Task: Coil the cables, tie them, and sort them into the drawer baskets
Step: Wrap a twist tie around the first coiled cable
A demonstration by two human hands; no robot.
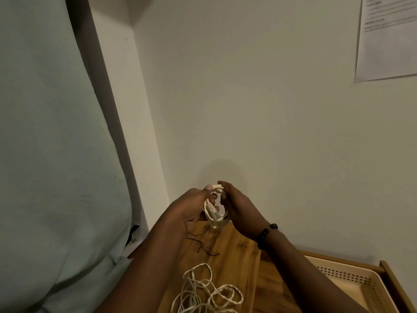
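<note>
A small white coiled cable is held up in front of the wall, above the far end of the wooden top. My left hand grips its left side with thumb on top. My right hand pinches its right side, a dark beaded band on that wrist. A loose tangle of white cables lies on the wood near the bottom edge. Thin dark ties lie on the wood between the coil and the tangle.
A beige perforated basket sits in an open wooden drawer at the lower right. A pale cloth surface fills the left side. A printed sheet is stuck on the wall at the upper right.
</note>
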